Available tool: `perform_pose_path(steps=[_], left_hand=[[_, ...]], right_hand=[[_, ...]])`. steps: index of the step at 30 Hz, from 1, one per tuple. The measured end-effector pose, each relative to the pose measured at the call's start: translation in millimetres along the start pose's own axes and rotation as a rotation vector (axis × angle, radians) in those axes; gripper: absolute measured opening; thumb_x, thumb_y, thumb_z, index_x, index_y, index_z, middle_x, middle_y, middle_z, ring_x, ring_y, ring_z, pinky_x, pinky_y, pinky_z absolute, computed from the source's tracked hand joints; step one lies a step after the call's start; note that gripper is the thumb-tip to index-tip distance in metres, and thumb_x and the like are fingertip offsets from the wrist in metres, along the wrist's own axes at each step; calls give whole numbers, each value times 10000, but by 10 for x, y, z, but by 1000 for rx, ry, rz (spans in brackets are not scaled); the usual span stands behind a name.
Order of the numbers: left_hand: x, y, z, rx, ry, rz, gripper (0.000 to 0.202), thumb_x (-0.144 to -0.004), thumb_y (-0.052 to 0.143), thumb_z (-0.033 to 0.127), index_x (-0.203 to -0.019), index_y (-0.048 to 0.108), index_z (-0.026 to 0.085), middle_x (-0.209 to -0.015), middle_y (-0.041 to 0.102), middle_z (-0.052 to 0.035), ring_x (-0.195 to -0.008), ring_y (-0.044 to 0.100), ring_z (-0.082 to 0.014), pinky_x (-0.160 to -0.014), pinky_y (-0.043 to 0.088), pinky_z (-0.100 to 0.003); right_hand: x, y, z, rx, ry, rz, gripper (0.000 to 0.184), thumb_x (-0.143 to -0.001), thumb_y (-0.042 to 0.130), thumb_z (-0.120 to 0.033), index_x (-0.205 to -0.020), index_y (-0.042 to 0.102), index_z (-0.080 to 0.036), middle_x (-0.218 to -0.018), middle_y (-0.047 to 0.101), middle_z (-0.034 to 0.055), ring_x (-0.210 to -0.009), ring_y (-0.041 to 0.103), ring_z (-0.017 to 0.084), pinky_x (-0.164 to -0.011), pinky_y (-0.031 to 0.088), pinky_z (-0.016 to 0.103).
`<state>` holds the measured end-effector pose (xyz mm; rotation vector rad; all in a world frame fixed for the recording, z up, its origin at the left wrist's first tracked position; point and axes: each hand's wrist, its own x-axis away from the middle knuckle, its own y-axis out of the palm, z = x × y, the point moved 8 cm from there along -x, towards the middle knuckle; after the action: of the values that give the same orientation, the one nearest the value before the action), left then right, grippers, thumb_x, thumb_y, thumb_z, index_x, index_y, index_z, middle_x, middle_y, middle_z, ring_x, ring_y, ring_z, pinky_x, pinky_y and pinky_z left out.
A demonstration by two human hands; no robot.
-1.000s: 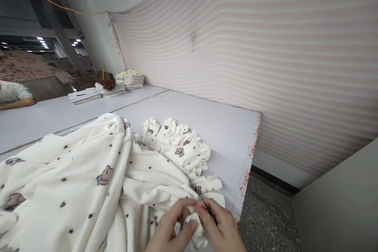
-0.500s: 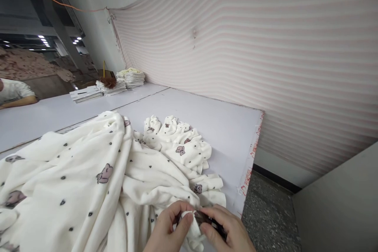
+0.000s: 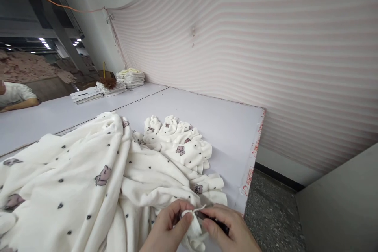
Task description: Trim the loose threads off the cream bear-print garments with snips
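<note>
White fleece garments (image 3: 79, 169) printed with purple animals and small dark marks lie heaped before me. At the bottom of the view my left hand (image 3: 169, 224) pinches a bunched white fabric edge (image 3: 194, 228). My right hand (image 3: 228, 226) is closed on dark thread snips (image 3: 217, 222), mostly hidden by the fingers. Their tip meets the fabric beside my left thumb, where a short white strand (image 3: 199, 208) sticks out. Ruffled ends of the garments (image 3: 180, 141) fan out just beyond my hands.
The pale table (image 3: 224, 122) ends on the right at a taped edge (image 3: 251, 165). Stacks of folded cloth (image 3: 131, 78) stand at the far left. A co-worker's arm (image 3: 22, 104) rests on the table. Striped cloth (image 3: 236, 47) hangs behind.
The snips have drawn slightly right and away from the pinched fabric, and a white strand now shows at their tip. My left hand keeps its pinch; the garments lie much the same.
</note>
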<state>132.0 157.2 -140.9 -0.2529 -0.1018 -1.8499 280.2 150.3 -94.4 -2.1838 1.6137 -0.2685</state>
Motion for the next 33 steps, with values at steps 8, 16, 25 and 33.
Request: perform_pose_path(steps=[8, 16, 25, 33], left_hand=[[-30, 48, 17, -35, 11, -22, 497, -762, 601, 628, -860, 658, 144, -711, 569, -11, -675, 480, -151, -636, 387, -253], [199, -198, 491, 61, 200, 117, 314, -823, 574, 522, -742, 582, 218, -741, 619, -25, -727, 586, -199, -660, 449, -278], [-83, 216, 420, -717, 8, -115, 485, -796, 580, 269, -1275, 505, 245, -1062, 648, -66, -807, 621, -215, -819, 453, -343], [-397, 460, -72, -1065, 191, 53, 525, -830, 532, 95, -1319, 342, 91, -1163, 627, -212, -1013, 655, -279, -778, 514, -342]], right_hand=[[-51, 59, 25, -35, 10, 10, 216, -866, 562, -318, -829, 754, -227, -758, 715, 32, -731, 661, 207, -663, 481, 263], [-111, -353, 797, 13, 235, 350, 400, -792, 627, -459, -1101, 641, -205, -992, 693, 82, -868, 644, 263, -747, 482, 348], [-148, -330, 775, -27, 221, 357, 295, -901, 472, -434, -767, 584, -196, -614, 607, -10, -600, 574, 167, -585, 445, 263], [-94, -311, 660, -124, 232, 414, 366, -886, 520, -494, -679, 545, -193, -629, 529, -22, -632, 531, 153, -579, 426, 233]])
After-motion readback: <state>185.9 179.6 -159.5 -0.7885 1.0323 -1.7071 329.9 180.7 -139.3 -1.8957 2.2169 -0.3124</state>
